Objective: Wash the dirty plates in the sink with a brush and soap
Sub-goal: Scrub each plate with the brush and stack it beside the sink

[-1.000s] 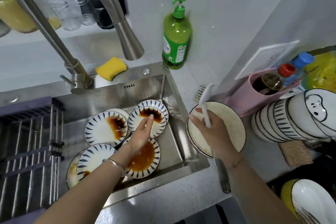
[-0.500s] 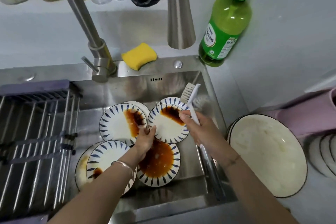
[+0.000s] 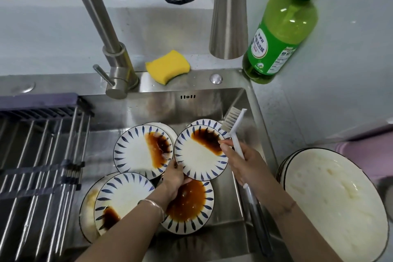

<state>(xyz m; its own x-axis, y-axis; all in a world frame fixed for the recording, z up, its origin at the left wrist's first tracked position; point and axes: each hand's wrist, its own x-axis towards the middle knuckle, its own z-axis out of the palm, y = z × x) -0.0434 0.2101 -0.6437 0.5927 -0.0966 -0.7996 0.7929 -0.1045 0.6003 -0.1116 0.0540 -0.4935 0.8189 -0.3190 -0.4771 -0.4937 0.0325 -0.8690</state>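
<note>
A steel sink point(image 3: 212, 102) in a pale counter point(image 3: 319, 102) holds several sauce-smeared plates point(image 3: 136, 153), with the soap bottle point(image 3: 282, 34) at its back right corner. The left hand point(image 3: 176, 178) pinches the near rim of the upper right plate point(image 3: 197, 157), fingers seemingly curled beneath, and the right hand point(image 3: 242, 159) grips the white brush point(image 3: 234, 125) beside it. The plate is stiff, breakable and probably slick, so a firm hold on the clean rim seems best.

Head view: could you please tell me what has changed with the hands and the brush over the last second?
The right hand, gripping the brush, moved left from above the large white plate on the counter to over the sink. The left hand, which only touched the sauced back-right plate, now grips its near rim. The other plates, sponge and soap bottle stayed put.
</note>
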